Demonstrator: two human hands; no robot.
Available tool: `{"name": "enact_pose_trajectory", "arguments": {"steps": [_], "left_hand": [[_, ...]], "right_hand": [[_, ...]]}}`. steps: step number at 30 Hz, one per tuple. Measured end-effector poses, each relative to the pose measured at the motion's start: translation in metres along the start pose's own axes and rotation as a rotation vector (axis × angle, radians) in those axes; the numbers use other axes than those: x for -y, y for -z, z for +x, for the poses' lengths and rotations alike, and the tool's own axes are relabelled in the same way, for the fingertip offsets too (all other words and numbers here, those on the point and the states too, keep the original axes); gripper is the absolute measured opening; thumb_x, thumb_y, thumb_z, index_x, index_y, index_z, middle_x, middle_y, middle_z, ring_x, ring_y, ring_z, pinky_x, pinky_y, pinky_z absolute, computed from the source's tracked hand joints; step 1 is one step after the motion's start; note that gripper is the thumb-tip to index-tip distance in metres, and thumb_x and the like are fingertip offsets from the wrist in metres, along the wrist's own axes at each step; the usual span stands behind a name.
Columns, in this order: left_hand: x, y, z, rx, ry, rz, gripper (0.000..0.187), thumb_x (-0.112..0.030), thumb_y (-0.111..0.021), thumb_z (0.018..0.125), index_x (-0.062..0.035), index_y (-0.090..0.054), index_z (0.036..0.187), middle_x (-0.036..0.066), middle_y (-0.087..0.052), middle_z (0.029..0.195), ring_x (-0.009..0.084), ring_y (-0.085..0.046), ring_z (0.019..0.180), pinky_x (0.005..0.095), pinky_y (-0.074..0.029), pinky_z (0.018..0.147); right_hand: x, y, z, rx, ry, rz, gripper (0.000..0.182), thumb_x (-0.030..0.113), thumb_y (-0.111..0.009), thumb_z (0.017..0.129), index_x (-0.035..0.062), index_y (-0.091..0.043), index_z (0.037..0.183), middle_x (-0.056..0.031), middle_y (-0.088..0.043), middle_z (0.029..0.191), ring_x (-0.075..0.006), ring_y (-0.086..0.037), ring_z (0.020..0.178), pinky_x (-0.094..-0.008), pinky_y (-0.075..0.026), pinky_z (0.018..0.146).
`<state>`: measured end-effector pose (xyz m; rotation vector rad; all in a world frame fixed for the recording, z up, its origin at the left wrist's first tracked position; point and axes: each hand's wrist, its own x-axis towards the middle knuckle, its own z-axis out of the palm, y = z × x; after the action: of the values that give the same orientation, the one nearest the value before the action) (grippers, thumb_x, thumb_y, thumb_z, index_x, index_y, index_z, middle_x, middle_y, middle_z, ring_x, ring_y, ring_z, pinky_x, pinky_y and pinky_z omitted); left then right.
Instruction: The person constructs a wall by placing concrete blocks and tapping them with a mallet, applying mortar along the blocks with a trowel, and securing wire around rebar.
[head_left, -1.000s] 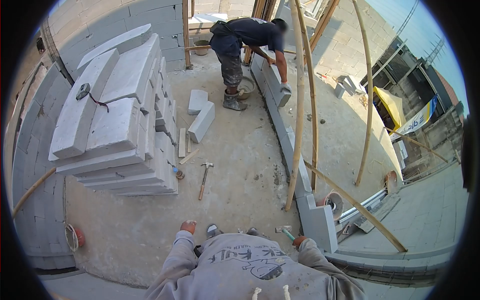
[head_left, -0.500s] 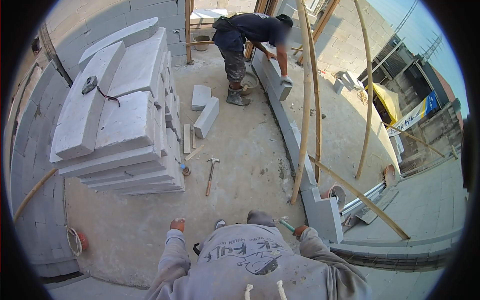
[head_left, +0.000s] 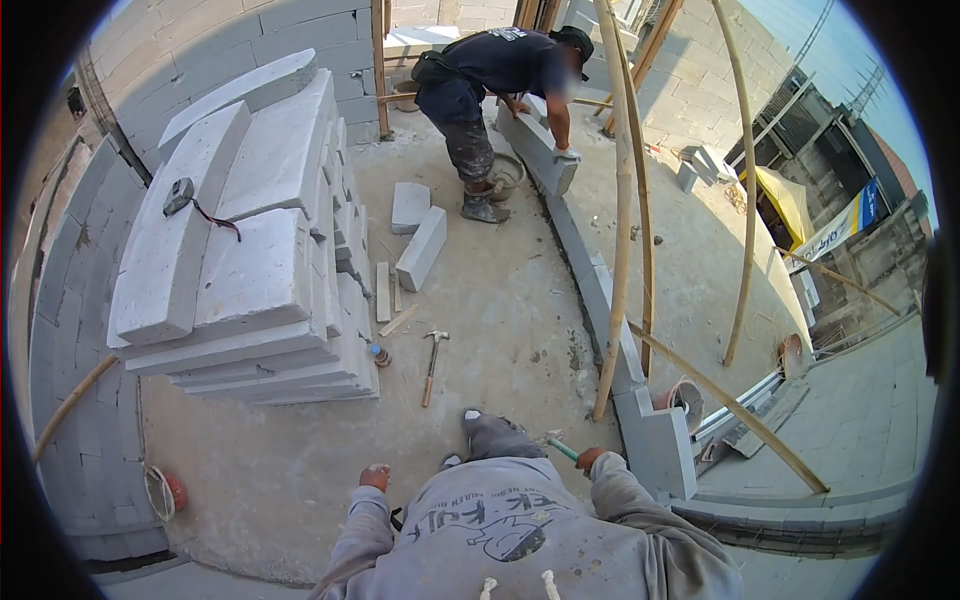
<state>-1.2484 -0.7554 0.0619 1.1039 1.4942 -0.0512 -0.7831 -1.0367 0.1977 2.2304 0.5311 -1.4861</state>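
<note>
My right hand (head_left: 592,457) is closed round the green handle of a tool (head_left: 565,449); its small, dirty head is too blurred to name. Low over the concrete floor on the other side, my left hand (head_left: 375,478) has its fingers curled in, with nothing visible in them. A claw hammer (head_left: 433,368) with a wooden handle lies on the floor ahead of me. Left of it stands a small bottle (head_left: 379,354), beside the tall stack of white blocks (head_left: 255,260).
Another person (head_left: 500,80) bends over a long block (head_left: 538,150) on the low block wall (head_left: 590,265), both hands on it. Bamboo poles (head_left: 618,220) rise beside the wall, with a slanting pole (head_left: 730,405) at right. Loose blocks (head_left: 422,247) and wood strips (head_left: 383,291) lie mid-floor.
My view has shifted, and my leg and shoe have come forward into sight. My right hand still holds the green-handled tool. The other person's block is tilted differently on the wall.
</note>
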Motion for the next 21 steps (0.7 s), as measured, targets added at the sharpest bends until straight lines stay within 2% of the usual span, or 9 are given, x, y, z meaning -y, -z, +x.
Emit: {"name": "enact_pose_trajectory", "arguments": {"steps": [3,5,8,10,12,14,17,19,21], "left_hand": [[-0.021,-0.003,0.006,-0.060,0.099,-0.100,0.021,-0.017,-0.054,0.083,-0.0104,-0.062,0.101,0.003,-0.065,0.086,0.0153,-0.064,0.073,0.0319,-0.049,0.056],[-0.031,0.000,0.018,-0.057,-0.018,0.114,0.024,-0.019,-0.054,0.084,-0.0062,-0.061,0.103,0.006,-0.065,0.091,0.0166,-0.064,0.077,0.0311,-0.050,0.060],[-0.039,0.015,0.033,-0.047,-0.183,0.447,0.031,-0.022,-0.054,0.085,0.0001,-0.060,0.105,0.011,-0.064,0.099,0.0186,-0.063,0.083,0.0300,-0.052,0.067],[-0.052,0.018,0.045,-0.074,-0.301,0.567,0.030,-0.021,-0.055,0.085,0.0003,-0.060,0.105,0.011,-0.064,0.099,0.0188,-0.063,0.082,0.0302,-0.052,0.066],[-0.066,0.012,0.044,-0.090,-0.393,0.695,0.029,-0.020,-0.056,0.085,0.0005,-0.060,0.105,0.011,-0.064,0.098,0.0190,-0.063,0.081,0.0303,-0.052,0.066],[-0.121,-0.002,0.010,-0.117,-0.012,0.013,0.028,-0.018,-0.056,0.085,0.0008,-0.060,0.105,0.012,-0.064,0.096,0.0193,-0.063,0.080,0.0304,-0.052,0.066],[-0.150,-0.017,0.009,-0.121,-0.002,-0.059,0.026,-0.015,-0.057,0.085,0.0012,-0.060,0.104,0.013,-0.065,0.095,0.0196,-0.063,0.080,0.0301,-0.052,0.067],[-0.159,-0.026,0.021,-0.119,-0.013,0.003,0.026,-0.015,-0.058,0.085,0.0018,-0.059,0.105,0.013,-0.065,0.095,0.0194,-0.063,0.080,0.0297,-0.052,0.067],[-0.165,-0.031,0.021,-0.114,-0.014,0.070,0.026,-0.015,-0.058,0.085,0.0024,-0.059,0.106,0.013,-0.064,0.095,0.0192,-0.063,0.080,0.0293,-0.052,0.067]], "right_hand": [[0.002,0.015,0.007,0.000,0.031,-0.053,0.041,0.035,-0.064,0.076,0.0103,-0.063,0.108,-0.0106,-0.064,0.103,-0.0258,-0.061,0.096,-0.0354,-0.046,0.083],[0.001,0.024,0.016,0.020,0.038,-0.065,0.042,0.035,-0.065,0.075,0.0106,-0.063,0.109,-0.0110,-0.063,0.106,-0.0257,-0.060,0.098,-0.0349,-0.046,0.084],[-0.006,0.025,0.049,0.073,-0.031,0.015,0.034,0.033,-0.064,0.077,0.0096,-0.066,0.102,-0.0108,-0.066,0.096,-0.0236,-0.062,0.087,-0.0363,-0.046,0.077],[-0.013,0.029,0.066,-0.025,0.153,-0.241,0.035,0.032,-0.064,0.077,0.0100,-0.065,0.104,-0.0116,-0.065,0.101,-0.0246,-0.061,0.092,-0.0372,-0.046,0.080],[-0.013,0.045,0.075,-0.006,0.109,-0.160,0.035,0.032,-0.064,0.078,0.0098,-0.064,0.105,-0.0117,-0.064,0.104,-0.0254,-0.060,0.095,-0.0374,-0.045,0.081],[-0.008,0.051,0.072,0.040,0.061,-0.071,0.036,0.031,-0.063,0.078,0.0095,-0.063,0.107,-0.0119,-0.063,0.106,-0.0262,-0.060,0.097,-0.0376,-0.045,0.083],[-0.008,0.067,0.077,0.030,0.005,-0.030,0.035,0.028,-0.062,0.079,0.0093,-0.062,0.109,-0.0123,-0.062,0.108,-0.0292,-0.059,0.100,-0.0386,-0.045,0.084],[-0.015,0.064,0.105,-0.073,0.152,-0.163,0.034,0.025,-0.061,0.079,0.0096,-0.062,0.109,-0.0134,-0.062,0.106,-0.0317,-0.059,0.098,-0.0393,-0.046,0.084],[-0.018,0.069,0.122,-0.061,0.179,-0.190,0.033,0.025,-0.062,0.078,0.0094,-0.062,0.108,-0.0139,-0.063,0.104,-0.0322,-0.059,0.097,-0.0399,-0.047,0.084]]}}
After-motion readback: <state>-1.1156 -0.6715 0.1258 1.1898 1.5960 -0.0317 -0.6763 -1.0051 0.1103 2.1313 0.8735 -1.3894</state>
